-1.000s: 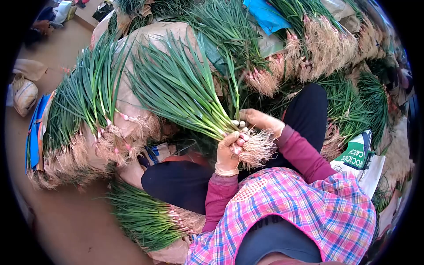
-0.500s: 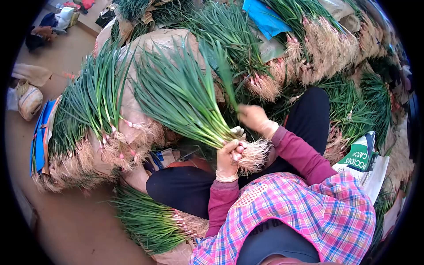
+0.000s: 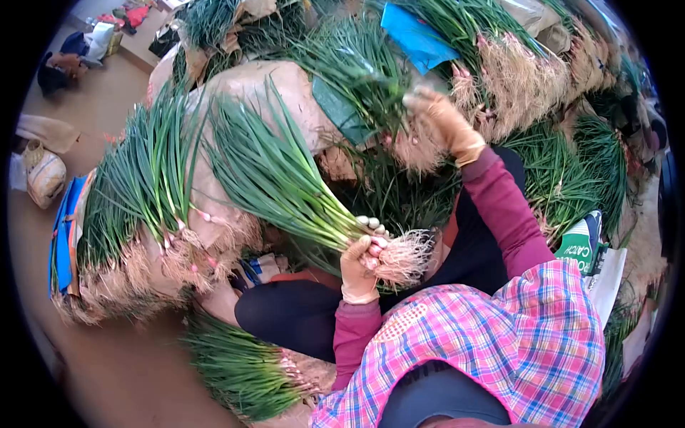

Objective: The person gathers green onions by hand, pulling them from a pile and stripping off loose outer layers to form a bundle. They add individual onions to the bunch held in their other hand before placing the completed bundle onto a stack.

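My left hand (image 3: pixel 361 264), in a pale glove, is wrapped round a bunch of green plants (image 3: pixel 285 167) near the bulbs. Long leaves spread to the upper left, and pinkish bulbs (image 3: pixel 376 250) with pale stringy roots (image 3: pixel 407 258) stick out on the right. My right hand (image 3: pixel 446 121), also gloved, is raised beside the plants (image 3: pixel 371 71) on the pile at the top. Its fingers are smeared by motion, and whether they grip anything is unclear.
More plants (image 3: pixel 150 171) lie over a sack on the left, and others (image 3: pixel 250 364) below my knee. A blue sheet (image 3: pixel 417 37) lies at the top. At the right are plants (image 3: pixel 556 160) and a green-white bag (image 3: pixel 579 246).
My right hand has moved up and away from the held bunch to the pile at the top. My left hand still holds the bunch, nearly in place.
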Action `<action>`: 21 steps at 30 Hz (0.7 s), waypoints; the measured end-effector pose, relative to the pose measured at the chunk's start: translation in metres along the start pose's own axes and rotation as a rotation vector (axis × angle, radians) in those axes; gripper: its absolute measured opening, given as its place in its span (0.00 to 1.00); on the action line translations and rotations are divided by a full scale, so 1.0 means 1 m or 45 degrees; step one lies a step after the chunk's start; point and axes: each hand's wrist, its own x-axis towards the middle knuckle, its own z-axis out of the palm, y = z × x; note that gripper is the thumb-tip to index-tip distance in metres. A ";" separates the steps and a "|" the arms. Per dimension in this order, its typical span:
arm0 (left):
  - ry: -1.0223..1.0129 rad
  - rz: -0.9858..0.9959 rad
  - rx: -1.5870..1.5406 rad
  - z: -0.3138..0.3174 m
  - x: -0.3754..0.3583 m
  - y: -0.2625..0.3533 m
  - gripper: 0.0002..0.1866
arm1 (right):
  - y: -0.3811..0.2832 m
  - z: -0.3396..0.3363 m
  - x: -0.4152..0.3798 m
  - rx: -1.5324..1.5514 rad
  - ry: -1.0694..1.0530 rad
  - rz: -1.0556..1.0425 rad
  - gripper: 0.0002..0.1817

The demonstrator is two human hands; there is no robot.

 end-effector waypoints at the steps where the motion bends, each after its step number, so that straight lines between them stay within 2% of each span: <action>1: 0.026 0.000 0.021 0.002 -0.003 0.000 0.19 | 0.003 0.003 0.002 -0.118 0.083 -0.002 0.21; 2: 0.040 -0.007 0.044 0.004 0.000 -0.002 0.19 | 0.003 0.002 0.003 -0.239 0.171 -0.017 0.19; 3: 0.015 -0.026 0.014 0.001 0.003 -0.004 0.19 | 0.004 0.003 -0.002 -1.041 0.290 -0.073 0.20; 4: 0.109 -0.026 0.070 0.012 0.001 -0.003 0.19 | 0.005 0.003 -0.007 -1.839 0.402 -0.130 0.20; 5: 0.070 -0.030 0.059 0.007 0.003 -0.002 0.19 | 0.007 0.005 -0.019 -1.926 0.397 -0.256 0.21; 6: 0.028 -0.017 0.037 0.002 0.006 -0.004 0.19 | 0.014 0.002 -0.023 -1.617 0.339 -0.314 0.17; 8: 0.052 -0.020 0.191 0.001 0.001 0.002 0.19 | 0.022 0.013 -0.042 -0.707 0.321 -0.167 0.13; 9: 0.088 -0.027 0.170 -0.001 -0.002 -0.001 0.19 | 0.031 0.010 -0.056 -0.697 0.330 -0.119 0.13; 11: 0.052 0.019 0.130 0.000 0.001 -0.005 0.19 | 0.024 -0.004 -0.057 0.069 0.079 0.132 0.09; 12: 0.020 -0.001 0.090 -0.007 0.004 -0.004 0.20 | 0.021 -0.010 -0.069 0.297 -0.045 0.351 0.08; 14: 0.013 0.002 0.108 -0.006 0.001 -0.003 0.20 | 0.020 0.029 -0.099 0.390 0.097 0.367 0.09; 16: 0.177 0.029 0.210 0.005 0.003 -0.007 0.17 | 0.038 0.040 -0.119 0.157 -0.308 0.549 0.10; 18: 0.141 -0.291 0.190 -0.042 0.005 -0.002 0.14 | 0.063 0.055 -0.127 0.025 -0.273 0.653 0.10; 19: 0.235 -0.257 0.262 -0.009 0.002 -0.001 0.11 | 0.079 0.056 -0.127 -0.007 -0.276 0.587 0.10; 20: 0.270 -0.171 0.351 -0.001 -0.001 -0.003 0.10 | 0.086 0.058 -0.127 0.002 -0.287 0.600 0.10; 21: 0.244 -0.221 0.363 -0.014 -0.002 -0.002 0.11 | 0.091 0.058 -0.122 -0.108 -0.260 0.583 0.10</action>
